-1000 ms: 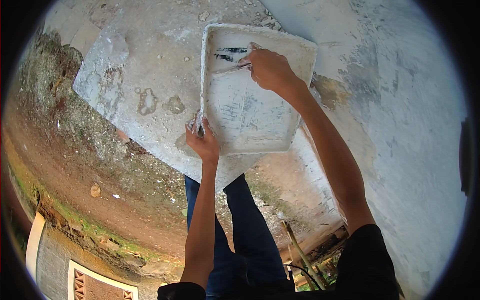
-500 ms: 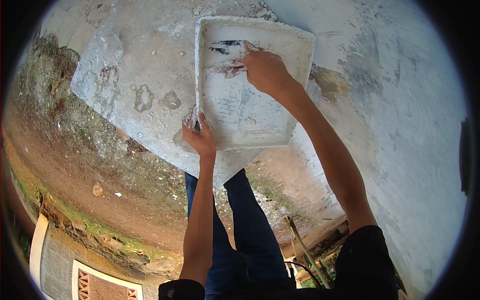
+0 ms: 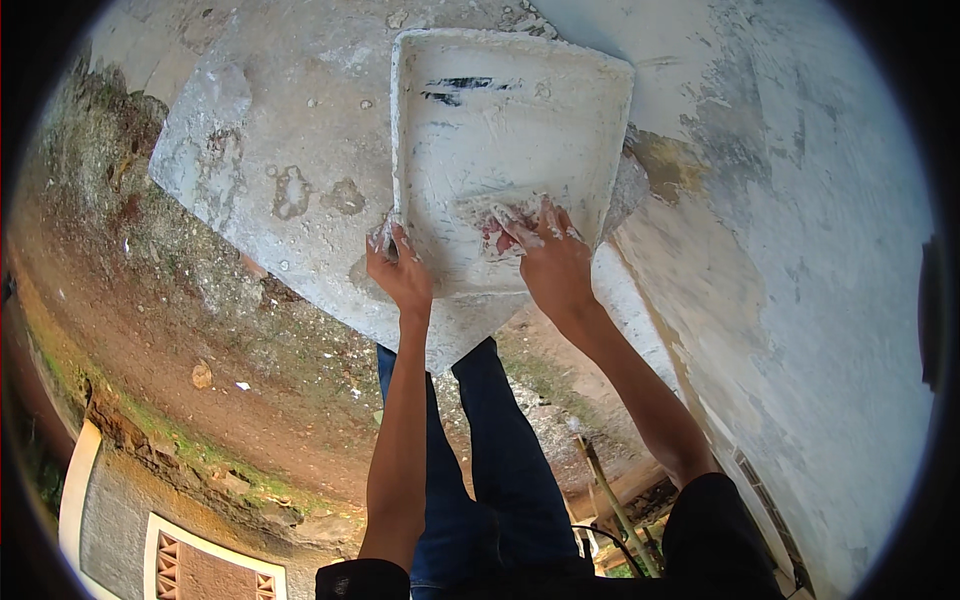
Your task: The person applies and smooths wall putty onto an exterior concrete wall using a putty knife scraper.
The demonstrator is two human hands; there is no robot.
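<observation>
A shallow rectangular tray (image 3: 515, 135), coated with white paste, lies in front of me on a rough grey slab. My left hand (image 3: 401, 268) is closed at its near-left rim, with white paste on the fingers; something dark shows between thumb and fingers, too small to name. Inside the tray's near half, my right hand (image 3: 553, 255) presses a flat, paste-smeared piece with reddish patches (image 3: 492, 230) against the bottom. Paste covers those fingertips too, and part of the piece is hidden under them. Dark streaks show through the paste at the far left of the tray.
The stained slab (image 3: 310, 130) carries dried splashes and extends left of the tray. A white-and-grey plastered wall (image 3: 800, 260) rises along the right. Brown, mossy ground (image 3: 270, 400) lies below the slab, and bamboo poles (image 3: 600, 470) stand near my right sleeve.
My right hand has drawn the flat piece from the tray's far half toward me into the near half. The left hand stays on the rim.
</observation>
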